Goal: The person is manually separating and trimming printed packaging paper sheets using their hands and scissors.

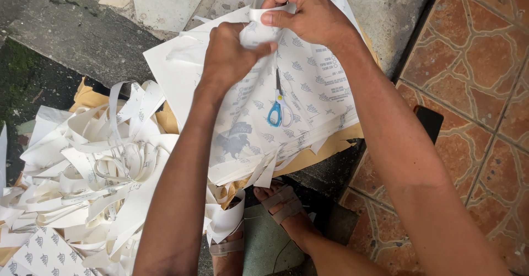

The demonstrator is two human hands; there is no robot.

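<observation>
1. A person's left hand (231, 52) and right hand (306, 11), both closed in a pinch, grip the same white paper strip (258, 30) between thumb and fingers, held up over a stack of printed sheets (314, 97).
2. The right hand, a ring on one finger, pinches the strip's upper edge; the left hand clamps the lower part, thumb pressed against the paper.
3. The strip sits near the top centre of the scene, just above the stack and touching both hands.
4. A pair of blue-handled scissors (279, 106) lies on the stack just below the hands, blades pointing up toward them.
5. The sheets, white with a small grey repeated pattern, rest on brown paper (330, 146) spread over the concrete floor (82, 33).
6. To the person's left, a loose heap of curling white offcuts (93, 165) covers the ground, well apart from the hands.
7. Two sandalled feet (284, 207) show beneath the forearms, near the stack's lower edge.
8. Terracotta-coloured patterned tiles (474, 61) run along the right side, with a dark flat object (428, 121) lying at their edge.
</observation>
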